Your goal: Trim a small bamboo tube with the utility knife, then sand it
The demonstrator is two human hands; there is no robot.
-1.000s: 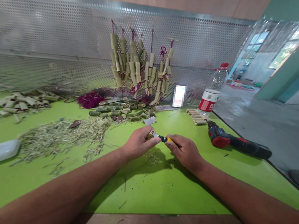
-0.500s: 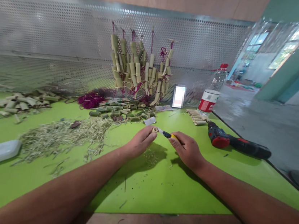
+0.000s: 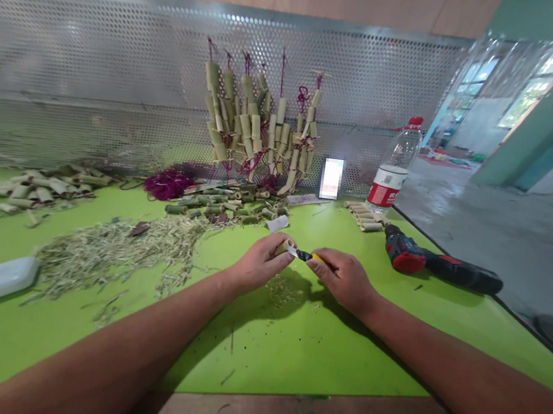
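The short bamboo tube [image 3: 282, 248] is above the green table [image 3: 337, 369], your left hand's [image 3: 260, 263] fingers curled around it, the knife's [image 3: 304, 255] blade at or just beside its hollow end. It is probably light, stiff and apt to split; pinch its sides, back from the rim. Your right hand's [image 3: 346, 278] fingers wrap the yellow-and-black handle. Beyond, the bottle's [image 3: 386, 185] red-and-white label bears characters too small to read; you cannot make out a brand on the drill [image 3: 407, 257].
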